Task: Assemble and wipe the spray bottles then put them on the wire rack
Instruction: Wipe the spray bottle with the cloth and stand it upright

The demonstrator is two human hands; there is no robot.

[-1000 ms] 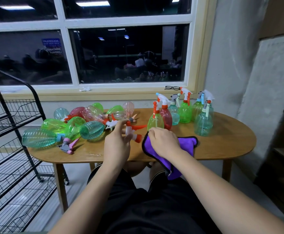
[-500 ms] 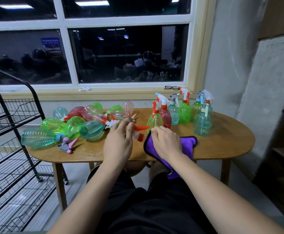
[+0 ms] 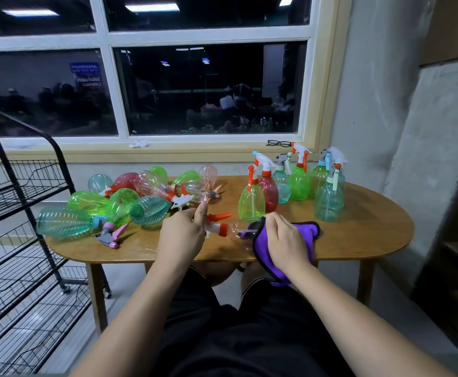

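**Cloth on a clear bottle at the table edge**

Head view: a clear spray bottle [image 3: 237, 233] lies on its side on the near edge of the wooden table [image 3: 358, 232], neck pointing to 9 o'clock. The left hand [image 3: 180, 236] curls round its orange-and-white trigger head [image 3: 217, 225], thumb up. The right hand [image 3: 286, 240] grips a purple cloth [image 3: 260, 242], fingers curled and pressing it over the bottle's body. From the hands, upright spray bottles [image 3: 299, 183] stand in a group at 1 o'clock. Loose bottles [image 3: 149, 209] lie heaped at 10 o'clock. The black wire rack [image 3: 24, 189] stands beside the table at 9 o'clock. Eyeglasses [image 3: 278, 143] rest on the sill at 1 o'clock.
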